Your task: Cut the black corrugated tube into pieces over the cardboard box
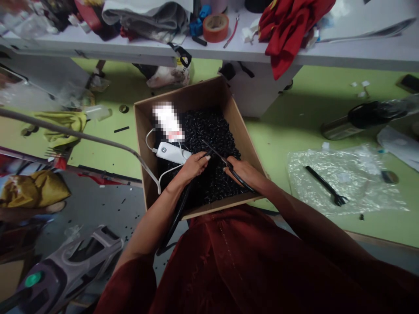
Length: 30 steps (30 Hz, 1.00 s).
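My left hand (197,165) is closed around the end of a black ribbed tube (178,213), which hangs down past my left forearm and over the near side of the box. My right hand (245,172) grips a pair of scissors (218,153) with black handles, blades pointing toward the left fingertips. Whether the blades touch the tube I cannot tell. Both hands are above an open cardboard box (250,146) holding many small black pieces (209,126). A white device with a round button (172,151) and white cables lies beside my left hand, below a blurred bright rectangle (168,122).
Right of the box, a clear plastic bag (363,174) lies on the green table (278,131) under a black strip (325,185). Behind it lies a dark bottle (350,120). A white shelf (229,52) holds orange tape (215,28) and red cloth (284,30). A grey cable (98,137) crosses from the left.
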### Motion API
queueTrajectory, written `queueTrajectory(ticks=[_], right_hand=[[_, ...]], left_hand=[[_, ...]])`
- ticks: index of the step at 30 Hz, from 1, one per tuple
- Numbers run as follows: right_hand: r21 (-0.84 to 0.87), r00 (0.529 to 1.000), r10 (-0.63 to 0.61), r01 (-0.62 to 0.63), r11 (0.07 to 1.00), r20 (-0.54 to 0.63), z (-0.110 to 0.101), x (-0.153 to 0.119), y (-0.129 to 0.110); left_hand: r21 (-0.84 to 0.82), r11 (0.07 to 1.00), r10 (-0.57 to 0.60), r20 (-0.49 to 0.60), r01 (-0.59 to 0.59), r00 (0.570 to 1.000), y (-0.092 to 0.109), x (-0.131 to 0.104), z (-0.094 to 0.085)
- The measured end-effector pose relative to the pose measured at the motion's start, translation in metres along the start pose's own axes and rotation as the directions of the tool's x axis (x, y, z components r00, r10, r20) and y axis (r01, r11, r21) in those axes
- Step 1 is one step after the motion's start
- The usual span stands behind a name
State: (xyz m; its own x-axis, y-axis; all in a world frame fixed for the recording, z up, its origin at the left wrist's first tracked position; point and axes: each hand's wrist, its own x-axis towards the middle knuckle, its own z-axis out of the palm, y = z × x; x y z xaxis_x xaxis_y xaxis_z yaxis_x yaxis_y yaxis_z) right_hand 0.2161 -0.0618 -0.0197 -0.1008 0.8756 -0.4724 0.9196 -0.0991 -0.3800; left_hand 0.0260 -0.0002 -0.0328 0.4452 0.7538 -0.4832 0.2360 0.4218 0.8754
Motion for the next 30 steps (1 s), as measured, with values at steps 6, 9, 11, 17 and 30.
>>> queueTrajectory(ticks=[6,9,11,17,30], right_hand=[[-0.096,0.998,-0.011,0.017,0.995,0.060,0.008,0.004,0.003],[-0.117,0.998,-0.010,0.018,0.993,0.069,0.010,0.005,0.004],[-0.132,0.997,0.004,0.006,0.991,0.075,0.010,0.006,0.004],[-0.151,0.998,0.044,-0.038,0.988,0.038,0.009,0.007,0.001],[0.372,0.964,0.053,0.049,0.927,-0.261,-0.008,-0.007,0.000]], left_hand=[[-0.023,0.989,-0.147,-0.010,0.147,0.989,-0.009,0.004,0.004],[-0.024,0.986,-0.168,-0.019,0.167,0.986,-0.010,0.005,0.005],[-0.022,0.985,-0.173,-0.033,0.172,0.984,-0.010,0.004,0.006],[-0.132,0.966,-0.222,0.000,0.220,0.975,-0.007,0.005,0.006],[-0.468,0.884,0.059,0.130,0.009,0.990,0.018,-0.007,-0.014]])
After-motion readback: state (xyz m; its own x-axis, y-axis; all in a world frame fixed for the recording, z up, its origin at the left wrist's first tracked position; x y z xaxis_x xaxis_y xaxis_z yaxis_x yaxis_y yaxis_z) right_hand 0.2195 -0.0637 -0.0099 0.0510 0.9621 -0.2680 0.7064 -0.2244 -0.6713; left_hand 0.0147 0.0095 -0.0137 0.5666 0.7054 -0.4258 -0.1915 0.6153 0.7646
